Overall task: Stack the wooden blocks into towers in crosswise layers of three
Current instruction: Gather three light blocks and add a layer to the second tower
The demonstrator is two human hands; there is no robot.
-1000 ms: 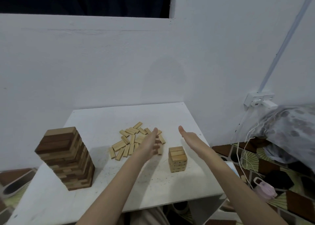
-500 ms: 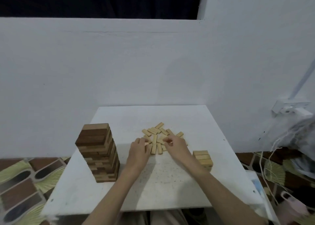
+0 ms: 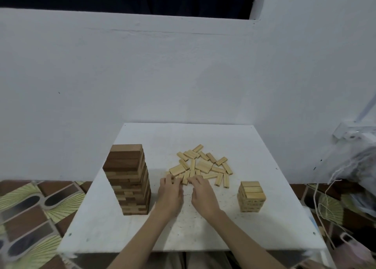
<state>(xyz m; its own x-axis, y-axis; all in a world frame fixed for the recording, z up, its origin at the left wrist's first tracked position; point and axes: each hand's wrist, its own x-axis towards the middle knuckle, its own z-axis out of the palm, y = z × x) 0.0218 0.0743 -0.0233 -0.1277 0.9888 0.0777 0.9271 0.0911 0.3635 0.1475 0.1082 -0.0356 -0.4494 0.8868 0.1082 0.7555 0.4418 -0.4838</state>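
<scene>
Loose pale blocks [image 3: 200, 168]: scattered left of the short pale tower [image 3: 251, 196], long axes mixed. Your left hand [image 3: 169, 195] and right hand [image 3: 203, 195] curl at the pile's near edge; grip hidden, cannot tell. Right hand lies nearer the tower.

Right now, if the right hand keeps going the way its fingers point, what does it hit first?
The right hand points away from the person, fingertips at the near edge of the pile of loose light wooden blocks. It would meet those blocks at once; it may already touch one.
</scene>
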